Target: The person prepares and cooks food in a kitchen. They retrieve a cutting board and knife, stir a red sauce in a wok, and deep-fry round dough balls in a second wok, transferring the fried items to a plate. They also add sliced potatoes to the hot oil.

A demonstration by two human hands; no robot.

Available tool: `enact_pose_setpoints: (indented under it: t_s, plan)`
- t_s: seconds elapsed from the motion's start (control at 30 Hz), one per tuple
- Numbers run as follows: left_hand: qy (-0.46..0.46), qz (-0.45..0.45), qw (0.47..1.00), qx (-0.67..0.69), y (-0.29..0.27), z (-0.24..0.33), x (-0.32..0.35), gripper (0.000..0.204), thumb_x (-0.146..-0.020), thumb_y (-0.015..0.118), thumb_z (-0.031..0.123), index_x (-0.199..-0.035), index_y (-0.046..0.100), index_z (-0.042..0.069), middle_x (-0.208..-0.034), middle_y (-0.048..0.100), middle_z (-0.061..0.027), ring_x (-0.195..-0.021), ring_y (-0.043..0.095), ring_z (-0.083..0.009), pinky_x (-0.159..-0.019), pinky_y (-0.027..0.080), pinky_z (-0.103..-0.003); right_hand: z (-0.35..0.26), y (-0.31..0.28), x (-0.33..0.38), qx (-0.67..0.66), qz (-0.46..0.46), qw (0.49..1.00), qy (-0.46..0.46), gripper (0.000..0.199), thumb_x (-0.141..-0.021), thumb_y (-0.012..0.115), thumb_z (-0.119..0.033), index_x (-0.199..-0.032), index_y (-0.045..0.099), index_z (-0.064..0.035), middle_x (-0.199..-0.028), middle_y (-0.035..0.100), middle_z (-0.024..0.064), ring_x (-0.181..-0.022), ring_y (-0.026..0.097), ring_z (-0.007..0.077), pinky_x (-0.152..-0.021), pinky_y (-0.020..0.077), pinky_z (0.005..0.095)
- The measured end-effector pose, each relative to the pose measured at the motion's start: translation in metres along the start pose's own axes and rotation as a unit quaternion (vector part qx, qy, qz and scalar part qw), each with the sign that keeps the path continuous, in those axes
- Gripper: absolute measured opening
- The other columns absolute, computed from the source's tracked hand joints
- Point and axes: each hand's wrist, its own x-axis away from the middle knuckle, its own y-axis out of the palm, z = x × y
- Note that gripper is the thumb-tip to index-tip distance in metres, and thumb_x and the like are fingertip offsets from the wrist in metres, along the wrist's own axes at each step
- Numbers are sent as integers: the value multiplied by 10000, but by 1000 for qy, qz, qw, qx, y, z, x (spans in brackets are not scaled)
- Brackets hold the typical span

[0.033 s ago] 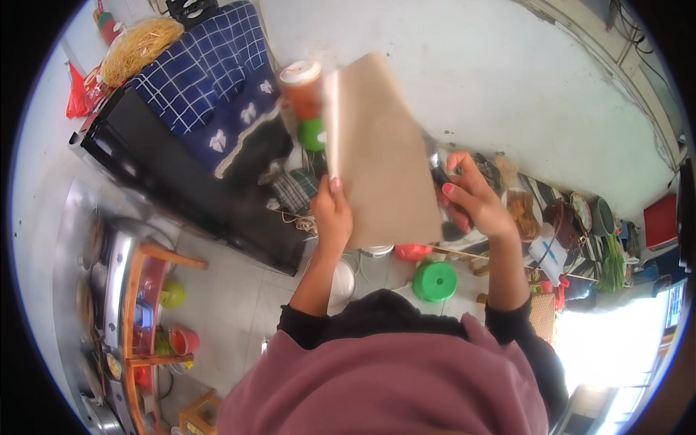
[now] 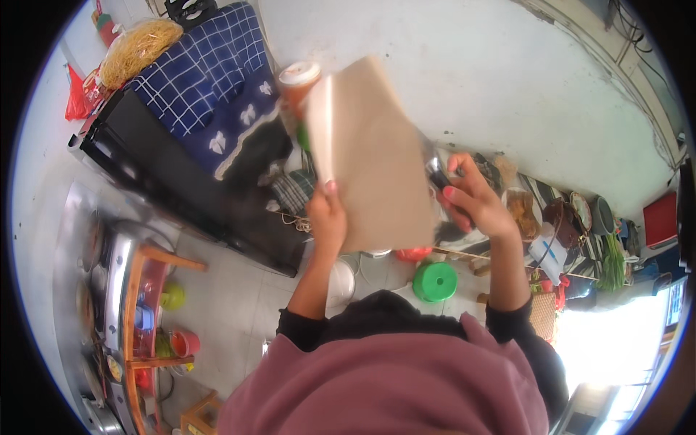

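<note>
My left hand [image 2: 330,217] is closed on the lower left edge of a large flat tan board [image 2: 380,159], its thumb lying on the face. The board is raised in front of me, tilted, with a bright strip along its left side. Whether it is wood or cardboard I cannot tell. Right of the board, my right hand [image 2: 471,196] is closed around the black handle of a knife [image 2: 439,178]. Some shiny metal shows above that handle, and the rest is blurred or hidden by the board. My index finger is bent above the handle.
Behind the board stands an orange tub with a white lid [image 2: 299,73]. A blue checked cloth [image 2: 206,69] drapes a black refrigerator [image 2: 181,181] at left. A green stool [image 2: 435,281] stands on the floor. Leafy greens [image 2: 612,264] lie right, and a wooden rack [image 2: 130,312] stands lower left.
The board and my left hand have shifted slightly left, and the board now covers more of the orange tub and the green thing below it. My right hand has hardly moved.
</note>
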Motion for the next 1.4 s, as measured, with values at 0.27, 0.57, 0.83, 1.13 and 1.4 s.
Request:
enact_pose_setpoints:
  t_s: [0.27,0.57,0.83,1.13,1.4]
  plan:
    - [-125,-32,991,41,-78,-45,0,472,-1018,477,333,-1028,620,-116,-910,686,-226,-823,656,-268,-788,481,-373,26,-11,4,-145,224,947,-180,605,-914,568,-182,-1442,277,-138,-760,473,39,-583,451,87,-608,496,302]
    - [-159,-154,957,188,-60,-19,7,544,-990,542,426,-925,625,-108,-766,630,-96,-753,554,-112,-687,453,-294,88,71,-56,-212,192,953,-102,504,-905,642,-379,-1218,537,2,-667,546,-5,-541,512,88,-570,456,252]
    - [-219,-256,820,462,-92,-16,7,495,-991,540,377,-1223,567,-60,-1220,604,-190,-1054,600,-205,-932,465,-318,83,73,-49,-84,134,986,-61,186,-808,698,-88,-959,655,13,-771,667,57,-582,606,104,-477,435,223]
    - [-178,-118,690,692,-37,-62,4,835,-961,261,688,-1452,369,21,-1495,408,-135,-1289,478,-242,-1063,406,-411,106,86,-47,31,101,992,-75,153,-845,520,32,-885,662,-9,-702,630,26,-568,552,73,-447,369,214]
    - [-168,-59,638,750,-36,-54,17,821,-938,378,687,-1475,357,66,-1439,464,-115,-1288,472,-258,-1090,369,-389,142,103,-28,285,158,943,-71,465,-661,384,150,-960,722,38,-836,710,115,-620,603,102,-598,481,218]
